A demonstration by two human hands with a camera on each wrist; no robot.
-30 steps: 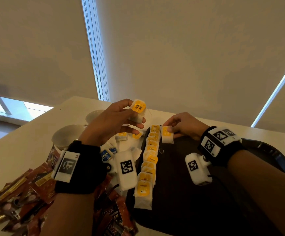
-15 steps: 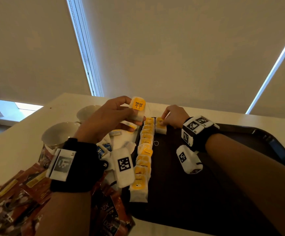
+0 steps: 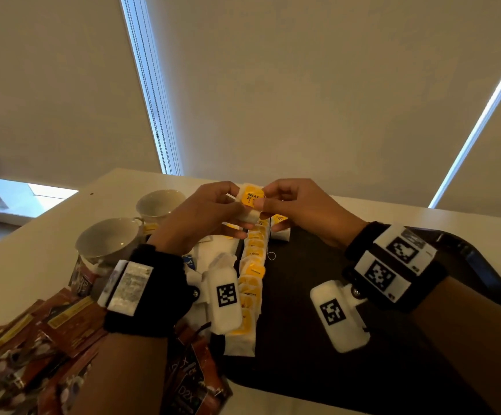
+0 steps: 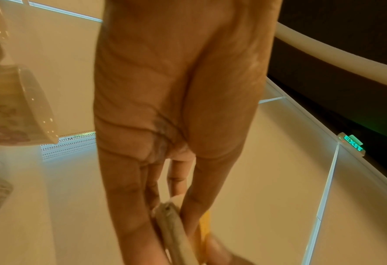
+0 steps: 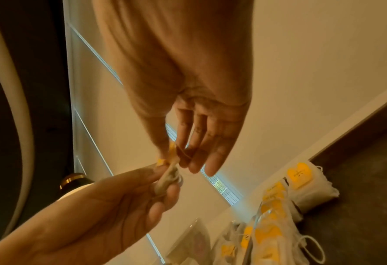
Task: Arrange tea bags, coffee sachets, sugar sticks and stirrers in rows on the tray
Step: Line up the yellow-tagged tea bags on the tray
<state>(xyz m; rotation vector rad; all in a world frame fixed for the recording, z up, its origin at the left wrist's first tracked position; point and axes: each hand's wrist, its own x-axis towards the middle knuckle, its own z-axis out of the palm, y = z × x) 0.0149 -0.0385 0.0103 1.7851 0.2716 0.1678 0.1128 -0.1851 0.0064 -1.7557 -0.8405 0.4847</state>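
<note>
Above the tray, both hands pinch one tea bag; two cups beside.

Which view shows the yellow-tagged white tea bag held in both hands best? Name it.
Head view: the yellow-tagged white tea bag faces the camera, its label readable, pinched between the left hand and right hand. Both wrist views show it edge-on and blurred.

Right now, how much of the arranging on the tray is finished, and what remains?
Done: one row of tea bags lies along the left edge of the dark tray, and a single tea bag starts a second row. In hand: the left hand and right hand both pinch one tea bag above the tray. Left: the coffee sachets are still piled on the table. I cannot identify sugar sticks or stirrers.
</note>
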